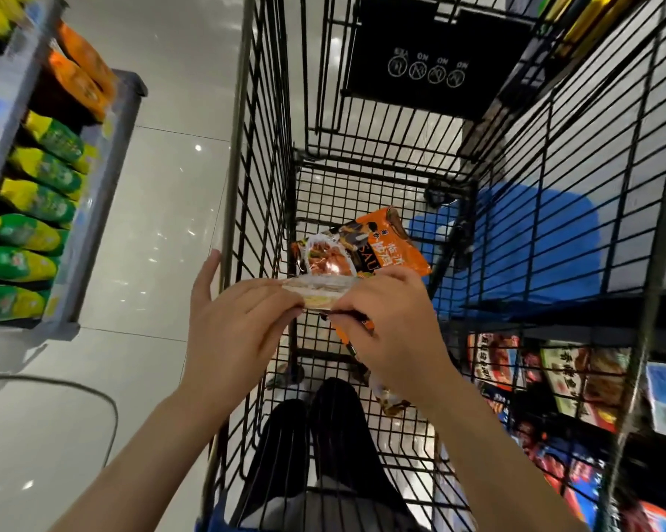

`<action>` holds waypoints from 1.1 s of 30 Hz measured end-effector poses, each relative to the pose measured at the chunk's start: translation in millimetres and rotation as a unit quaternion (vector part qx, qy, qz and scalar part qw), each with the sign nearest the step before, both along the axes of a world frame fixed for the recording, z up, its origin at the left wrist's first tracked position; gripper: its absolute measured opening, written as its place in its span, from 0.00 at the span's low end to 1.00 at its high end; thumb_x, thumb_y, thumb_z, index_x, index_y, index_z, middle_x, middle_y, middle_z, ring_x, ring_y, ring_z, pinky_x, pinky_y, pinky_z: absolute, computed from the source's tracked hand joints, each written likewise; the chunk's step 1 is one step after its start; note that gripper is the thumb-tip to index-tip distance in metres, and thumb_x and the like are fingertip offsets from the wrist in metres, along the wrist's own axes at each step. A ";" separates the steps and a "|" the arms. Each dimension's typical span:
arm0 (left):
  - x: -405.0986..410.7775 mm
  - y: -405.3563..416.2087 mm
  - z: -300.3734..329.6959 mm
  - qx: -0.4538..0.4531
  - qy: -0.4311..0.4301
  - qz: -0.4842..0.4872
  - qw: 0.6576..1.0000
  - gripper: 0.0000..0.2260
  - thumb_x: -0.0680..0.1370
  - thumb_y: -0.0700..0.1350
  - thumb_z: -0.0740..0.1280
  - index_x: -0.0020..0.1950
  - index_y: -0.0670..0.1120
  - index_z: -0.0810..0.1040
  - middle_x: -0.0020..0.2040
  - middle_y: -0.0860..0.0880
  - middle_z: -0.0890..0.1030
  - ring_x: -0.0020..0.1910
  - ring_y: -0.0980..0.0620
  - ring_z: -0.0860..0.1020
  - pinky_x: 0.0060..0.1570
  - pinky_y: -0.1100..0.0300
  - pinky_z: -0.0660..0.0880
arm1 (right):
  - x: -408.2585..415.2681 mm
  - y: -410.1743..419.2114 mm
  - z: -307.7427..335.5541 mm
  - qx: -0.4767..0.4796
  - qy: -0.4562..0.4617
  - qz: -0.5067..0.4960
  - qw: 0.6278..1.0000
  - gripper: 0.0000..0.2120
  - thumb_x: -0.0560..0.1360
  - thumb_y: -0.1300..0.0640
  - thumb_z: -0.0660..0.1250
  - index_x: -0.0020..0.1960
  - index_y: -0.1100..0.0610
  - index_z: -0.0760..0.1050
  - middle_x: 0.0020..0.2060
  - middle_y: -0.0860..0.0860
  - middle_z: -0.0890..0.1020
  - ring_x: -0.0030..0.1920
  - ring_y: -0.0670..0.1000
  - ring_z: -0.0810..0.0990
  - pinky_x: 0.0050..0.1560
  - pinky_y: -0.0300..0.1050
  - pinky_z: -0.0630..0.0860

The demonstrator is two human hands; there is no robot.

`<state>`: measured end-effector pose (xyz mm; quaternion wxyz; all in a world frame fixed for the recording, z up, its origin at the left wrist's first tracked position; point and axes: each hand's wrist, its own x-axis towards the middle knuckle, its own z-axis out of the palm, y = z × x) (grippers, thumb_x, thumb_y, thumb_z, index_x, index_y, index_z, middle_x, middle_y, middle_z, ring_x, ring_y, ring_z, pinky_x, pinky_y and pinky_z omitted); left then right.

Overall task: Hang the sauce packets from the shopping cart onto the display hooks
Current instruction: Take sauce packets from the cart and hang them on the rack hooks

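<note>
The black wire shopping cart (270,155) fills the view, its basket holding an orange sauce packet (390,247) lying flat on the mesh floor, with a glossy one (325,255) overlapping its left edge. Above them, both hands hold a stack of packets (318,295) edge-on over the basket. The left hand (235,324) pinches the stack's left end between thumb and fingers; the right hand (392,328) grips the right end, fingers curled round it, with more packets hanging below its palm. These look light, floppy and slick-filmed, likely to slide apart. Best taken by the flat sealed top edge, where any hang hole would sit, though none is visible here.
</note>
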<state>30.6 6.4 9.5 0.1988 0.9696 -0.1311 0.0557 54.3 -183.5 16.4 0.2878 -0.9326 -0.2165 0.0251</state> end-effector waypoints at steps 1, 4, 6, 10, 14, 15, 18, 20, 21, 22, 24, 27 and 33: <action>-0.9 0.1 -0.3 -0.002 -0.002 0.006 1.000 0.12 0.78 0.48 0.60 0.46 0.48 0.82 0.42 0.54 0.83 0.45 0.51 0.81 0.70 0.42 0.53 | 1.9 -1.9 -2.5 0.005 0.005 0.003 1.000 0.08 0.72 0.51 0.65 0.40 0.53 0.81 0.37 0.45 0.83 0.40 0.47 0.78 0.57 0.42 0.63; -3.8 1.8 -1.8 0.014 -0.007 0.005 1.000 0.10 0.77 0.45 0.61 0.47 0.49 0.82 0.40 0.55 0.82 0.41 0.51 0.80 0.68 0.43 0.56 | 5.0 -8.1 -10.3 0.014 0.024 0.007 1.000 0.11 0.72 0.48 0.63 0.41 0.53 0.81 0.36 0.44 0.83 0.39 0.46 0.78 0.55 0.43 0.64; -3.7 2.3 -1.8 0.027 -0.006 0.004 1.000 0.10 0.77 0.44 0.61 0.47 0.50 0.83 0.39 0.56 0.82 0.40 0.51 0.80 0.66 0.43 0.58 | 6.7 -9.2 -15.3 0.029 0.036 0.007 0.999 0.10 0.71 0.49 0.63 0.40 0.52 0.80 0.36 0.43 0.82 0.39 0.45 0.78 0.55 0.42 0.63; -3.0 3.0 -3.0 0.058 -0.003 -0.011 0.998 0.10 0.75 0.42 0.62 0.47 0.51 0.82 0.41 0.55 0.83 0.37 0.50 0.81 0.63 0.41 0.60 | 14.7 -11.5 -23.1 0.046 0.120 0.050 0.990 0.08 0.70 0.47 0.67 0.41 0.51 0.81 0.36 0.39 0.80 0.39 0.42 0.76 0.56 0.45 0.65; -4.5 3.8 -3.7 0.086 0.006 -0.009 0.996 0.13 0.72 0.38 0.65 0.51 0.52 0.80 0.40 0.55 0.83 0.34 0.50 0.80 0.63 0.42 0.59 | 47.3 -36.7 -39.4 0.187 0.298 -0.060 0.934 0.14 0.66 0.36 0.65 0.42 0.44 0.79 0.40 0.38 0.80 0.45 0.39 0.77 0.50 0.39 0.73; -5.3 2.9 -3.6 0.094 0.007 -0.006 0.995 0.15 0.71 0.37 0.66 0.53 0.51 0.80 0.39 0.55 0.83 0.33 0.50 0.79 0.63 0.42 0.59 | 59.0 -46.9 -56.4 0.221 0.305 -0.127 0.918 0.12 0.67 0.36 0.64 0.43 0.42 0.78 0.42 0.38 0.80 0.48 0.40 0.77 0.52 0.41 0.74; -5.3 -0.3 -3.0 0.129 0.016 0.005 0.991 0.23 0.69 0.33 0.66 0.61 0.51 0.78 0.37 0.55 0.81 0.31 0.50 0.78 0.63 0.43 0.59 | 96.1 -77.2 -129.9 0.097 0.315 -0.271 0.904 0.17 0.75 0.40 0.62 0.60 0.46 0.74 0.55 0.44 0.78 0.59 0.50 0.76 0.58 0.49 0.73; -4.7 -3.1 -2.5 0.140 0.022 0.011 0.990 0.24 0.69 0.33 0.65 0.62 0.51 0.76 0.36 0.55 0.81 0.30 0.50 0.78 0.63 0.43 0.59 | 112.1 -94.0 -175.3 -0.019 0.348 -0.304 0.887 0.24 0.76 0.45 0.63 0.68 0.55 0.67 0.63 0.54 0.75 0.62 0.57 0.73 0.59 0.53 0.70; -4.3 -4.7 -2.1 0.140 0.022 0.015 0.990 0.25 0.69 0.33 0.65 0.62 0.51 0.76 0.36 0.55 0.82 0.30 0.50 0.78 0.63 0.44 0.59 | 115.9 -99.5 -193.2 -0.048 0.366 -0.318 0.873 0.27 0.76 0.46 0.63 0.70 0.57 0.64 0.64 0.57 0.73 0.63 0.60 0.72 0.59 0.54 0.69; -4.0 -5.8 -1.7 0.139 0.021 0.019 0.990 0.25 0.68 0.32 0.66 0.62 0.52 0.75 0.37 0.54 0.82 0.30 0.50 0.78 0.63 0.44 0.59 | 116.3 -102.5 -208.1 -0.070 0.384 -0.331 0.859 0.28 0.76 0.46 0.64 0.71 0.58 0.62 0.65 0.59 0.72 0.63 0.61 0.71 0.59 0.54 0.69; -3.6 -7.1 -2.2 0.135 0.021 0.027 0.990 0.26 0.67 0.31 0.67 0.61 0.52 0.74 0.37 0.54 0.82 0.30 0.50 0.79 0.63 0.45 0.59 | 113.3 -105.4 -228.0 -0.072 0.398 -0.375 0.834 0.29 0.75 0.48 0.66 0.71 0.57 0.61 0.64 0.60 0.72 0.62 0.62 0.73 0.56 0.52 0.70; -3.4 -8.8 -2.3 0.140 0.019 0.034 0.989 0.29 0.65 0.30 0.69 0.62 0.52 0.73 0.36 0.53 0.82 0.29 0.49 0.79 0.63 0.45 0.59 | 107.5 -107.5 -244.6 -0.014 0.369 -0.480 0.796 0.26 0.73 0.52 0.69 0.67 0.59 0.67 0.63 0.59 0.74 0.59 0.60 0.75 0.53 0.50 0.72; -2.1 -9.1 -3.8 0.133 -0.001 0.032 0.991 0.26 0.67 0.31 0.68 0.60 0.52 0.75 0.37 0.53 0.83 0.30 0.49 0.79 0.62 0.44 0.60 | 93.7 -109.1 -218.3 0.049 0.334 -0.452 0.826 0.07 0.77 0.57 0.64 0.53 0.57 0.77 0.49 0.52 0.79 0.46 0.50 0.75 0.46 0.46 0.72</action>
